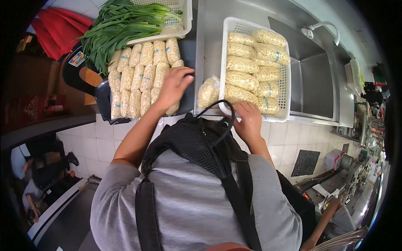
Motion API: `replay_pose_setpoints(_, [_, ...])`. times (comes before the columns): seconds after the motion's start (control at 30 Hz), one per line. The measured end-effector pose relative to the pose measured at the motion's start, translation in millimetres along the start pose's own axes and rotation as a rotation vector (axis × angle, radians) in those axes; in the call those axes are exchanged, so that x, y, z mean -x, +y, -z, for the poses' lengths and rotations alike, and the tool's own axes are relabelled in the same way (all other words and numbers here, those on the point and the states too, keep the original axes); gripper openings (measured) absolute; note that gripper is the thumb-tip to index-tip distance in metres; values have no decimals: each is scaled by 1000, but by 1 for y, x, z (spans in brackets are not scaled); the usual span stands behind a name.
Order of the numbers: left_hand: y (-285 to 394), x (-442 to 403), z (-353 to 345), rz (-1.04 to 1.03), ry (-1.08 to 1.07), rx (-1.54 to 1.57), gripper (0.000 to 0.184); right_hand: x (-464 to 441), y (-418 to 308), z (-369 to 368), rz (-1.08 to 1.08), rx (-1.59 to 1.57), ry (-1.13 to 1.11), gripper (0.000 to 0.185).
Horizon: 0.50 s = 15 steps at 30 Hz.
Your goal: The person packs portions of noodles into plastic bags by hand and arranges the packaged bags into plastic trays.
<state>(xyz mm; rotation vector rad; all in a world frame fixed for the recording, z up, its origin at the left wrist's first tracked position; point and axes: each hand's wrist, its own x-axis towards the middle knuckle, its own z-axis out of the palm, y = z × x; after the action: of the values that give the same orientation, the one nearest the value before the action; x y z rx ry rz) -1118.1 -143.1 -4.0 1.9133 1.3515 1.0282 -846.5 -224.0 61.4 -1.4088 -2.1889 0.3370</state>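
Bagged noodles (147,77) lie in rows on the black surface at left. My left hand (173,85) rests over the right end of these rows, fingers stretched toward the metal counter edge and thumb apart, holding nothing visible. A white plastic basket (284,92) on the steel counter contains two columns of noodle bags (243,79). My right hand (248,121) is at the basket's near side, fingers bent over its rim beside the closest noodle bag; the fingertips are partly hidden. One loose noodle bag (208,93) sits on the steel just left of the basket.
Green leafy stalks (121,29) spill from another white basket (187,16) at the back left. Right of the noodle basket are a steel sink (312,79) and a white tap (309,32). Other people (35,184) appear at the lower left, and a person's arm (324,221) at the lower right.
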Motion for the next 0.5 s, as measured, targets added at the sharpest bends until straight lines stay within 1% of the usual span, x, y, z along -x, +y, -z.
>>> replay_pose_setpoints(0.07, [-35, 9, 25, 101, 112, -56, 24, 1, -1, 7, 7, -95, -8, 30])
replay_pose_setpoints(0.13, [-76, 18, 51, 260, 195, -23, 19, 3, 1, 15, 0, -218, -17, 33])
replay_pose_setpoints(0.17, [-90, 22, 64, 319, 248, 32, 19, 3, -1, 25, -33, -187, -36, 37])
replay_pose_setpoints(0.2, [-93, 22, 74, 378, 303, 87, 18, 4, 1, 30, -50, -142, -24, 37])
replay_pose_setpoints(0.3, [-98, 24, 89, 448, 338, 77, 17, 11, 9, 36, -123, -46, 25, 34])
replay_pose_setpoints(0.4, [-107, 22, 67, 414, 289, 100, 16, 22, 14, 33, -188, -50, 29, 31])
replay_pose_setpoints(0.43, [-99, 19, 57, 438, 191, 113, 27, 26, 14, 30, -213, -80, 30, 26])
replay_pose_setpoints(0.5, [-97, 16, 23, 458, 98, -32, 43, 29, 11, 25, -182, -16, 10, 24])
